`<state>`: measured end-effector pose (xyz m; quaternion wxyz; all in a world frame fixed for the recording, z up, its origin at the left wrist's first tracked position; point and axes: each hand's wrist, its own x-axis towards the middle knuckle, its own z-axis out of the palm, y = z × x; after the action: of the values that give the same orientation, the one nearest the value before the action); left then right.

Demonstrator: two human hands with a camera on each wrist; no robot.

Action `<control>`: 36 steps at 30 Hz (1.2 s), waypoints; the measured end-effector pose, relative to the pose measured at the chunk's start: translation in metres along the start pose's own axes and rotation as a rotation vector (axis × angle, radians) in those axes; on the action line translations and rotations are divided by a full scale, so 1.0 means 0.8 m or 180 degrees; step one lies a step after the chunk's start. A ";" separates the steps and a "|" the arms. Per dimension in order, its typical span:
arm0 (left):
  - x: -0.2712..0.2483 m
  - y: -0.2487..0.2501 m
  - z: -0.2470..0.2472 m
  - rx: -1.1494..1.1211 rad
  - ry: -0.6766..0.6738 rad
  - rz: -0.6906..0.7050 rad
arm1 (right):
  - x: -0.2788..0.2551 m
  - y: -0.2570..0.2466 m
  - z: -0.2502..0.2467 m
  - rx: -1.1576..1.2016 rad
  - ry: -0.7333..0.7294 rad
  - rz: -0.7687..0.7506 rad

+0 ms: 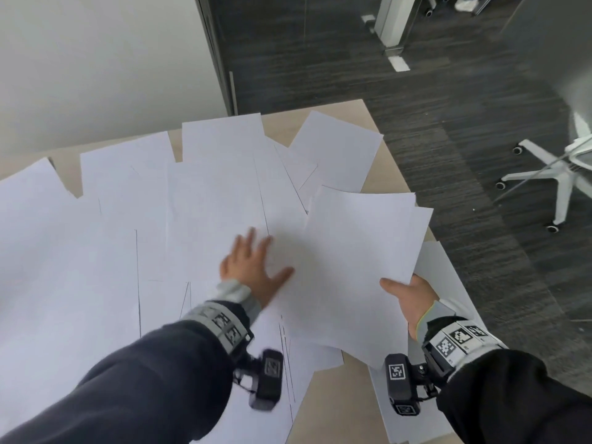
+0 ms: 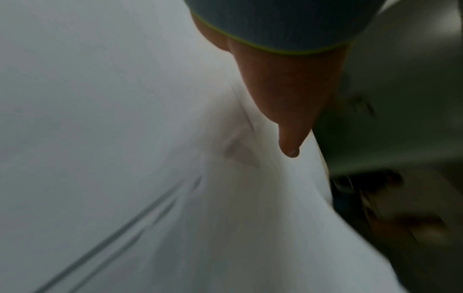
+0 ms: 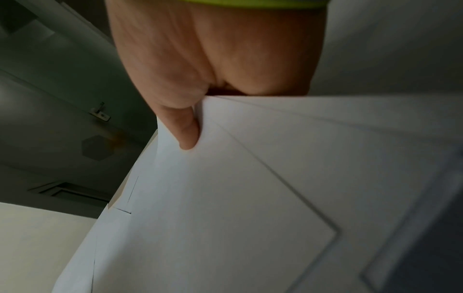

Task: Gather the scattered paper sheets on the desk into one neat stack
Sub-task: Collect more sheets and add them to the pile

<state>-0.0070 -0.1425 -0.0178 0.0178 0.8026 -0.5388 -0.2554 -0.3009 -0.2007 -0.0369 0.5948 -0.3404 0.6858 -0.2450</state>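
Observation:
Many white paper sheets [image 1: 198,200] lie scattered and overlapping across the light wooden desk [image 1: 339,112]. My left hand [image 1: 256,267] lies flat on them near the middle with its fingers spread; the blurred left wrist view shows its thumb [image 2: 289,128] over white paper [image 2: 125,119]. At the desk's right side my right hand [image 1: 407,294] pinches a small bundle of sheets [image 1: 362,251] by its near corner, thumb on top, and the bundle is lifted off the desk and fanned. The right wrist view shows that thumb [image 3: 188,130] pressed on the held sheets [image 3: 225,198].
Another sheet [image 1: 448,299] lies under my right wrist and overhangs the desk's right edge. Dark carpet [image 1: 416,91] lies beyond the desk, with a white wheeled office chair base [image 1: 563,177] to the right. A pale wall [image 1: 96,59] stands behind the desk's left part.

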 end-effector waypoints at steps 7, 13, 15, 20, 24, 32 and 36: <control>0.050 -0.076 -0.024 0.0128 -0.0175 -0.1148 | 0.000 -0.007 -0.002 0.0133 -0.0037 0.0094; 0.048 -0.086 -0.017 0.0204 0.0046 -0.0961 | 0.000 -0.008 -0.004 0.0131 0.0002 0.0091; 0.048 -0.093 -0.021 0.0066 0.0150 -0.0963 | 0.000 -0.009 -0.005 0.0158 -0.0027 0.0062; 0.045 -0.088 -0.032 -0.0377 0.0395 -0.0800 | -0.003 -0.014 -0.006 0.0192 -0.0072 0.0015; 0.015 -0.015 -0.028 -0.0389 0.0141 -0.0205 | -0.003 -0.013 -0.006 0.0160 -0.0035 0.0037; -0.033 0.092 0.041 0.0072 -0.0837 0.1161 | -0.018 -0.035 -0.004 -0.0233 0.0247 0.0193; -0.043 0.103 0.059 0.0264 -0.1044 0.1344 | -0.026 -0.024 -0.006 0.0050 0.0111 -0.0044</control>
<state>-0.1078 -0.1351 -0.0203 -0.0498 0.6203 -0.7000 -0.3504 -0.3009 -0.1978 -0.0084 0.5837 -0.3361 0.6918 -0.2604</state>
